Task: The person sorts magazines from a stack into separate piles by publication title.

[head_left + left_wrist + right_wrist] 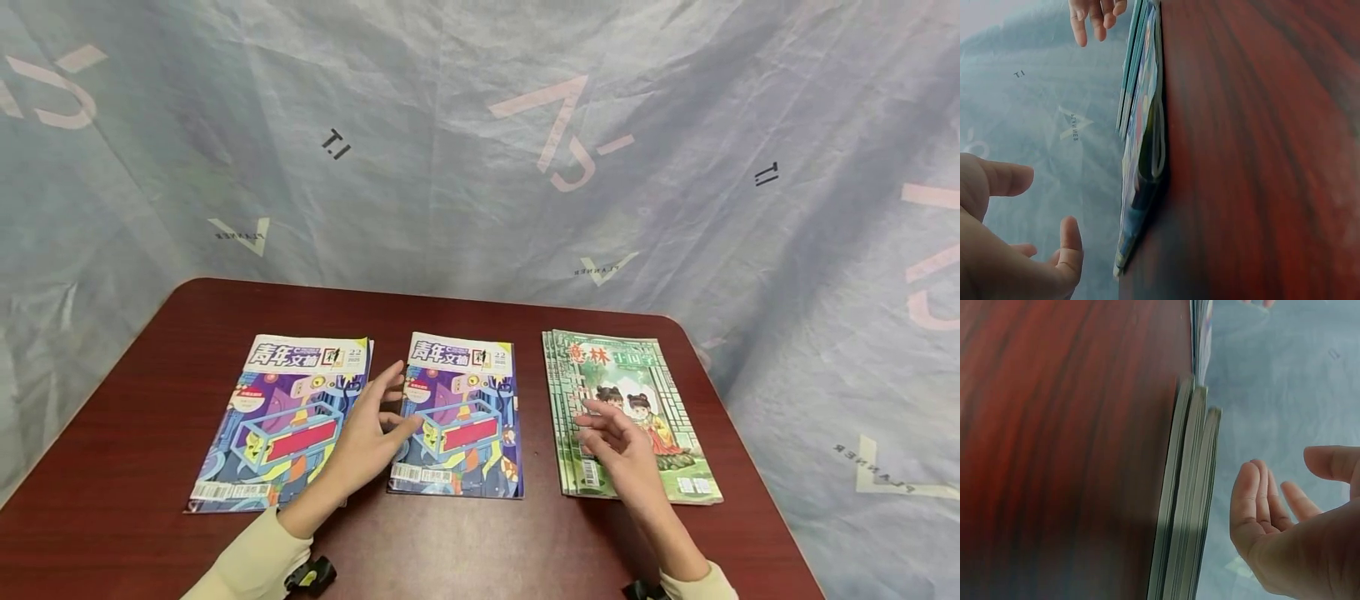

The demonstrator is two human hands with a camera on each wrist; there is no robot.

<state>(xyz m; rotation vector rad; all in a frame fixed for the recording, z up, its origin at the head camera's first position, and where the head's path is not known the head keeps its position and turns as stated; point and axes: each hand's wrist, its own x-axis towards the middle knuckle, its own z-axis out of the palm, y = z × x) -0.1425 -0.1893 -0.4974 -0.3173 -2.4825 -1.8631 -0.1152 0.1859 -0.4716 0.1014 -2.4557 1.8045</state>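
Observation:
Two purple magazines with matching covers, a left magazine (273,417) and a middle magazine (468,467), lie flat with a gap between them. On the right is a slightly fanned stack of green magazines (675,417); its edges show three in the right wrist view. My left hand (371,433) hovers between the purple magazines, over the middle one's left edge, fingers loosely bent and holding nothing. In the left wrist view it is clear of the magazine edge (1157,144). My right hand (626,454), holding nothing, is above the green stack (1188,506), apart from it.
The dark red wooden table (465,542) has rounded back corners. Behind it and down the right side hangs a grey curtain (435,167) printed with letters. Both forearms wear pale sleeves (255,558) with black straps at the wrists.

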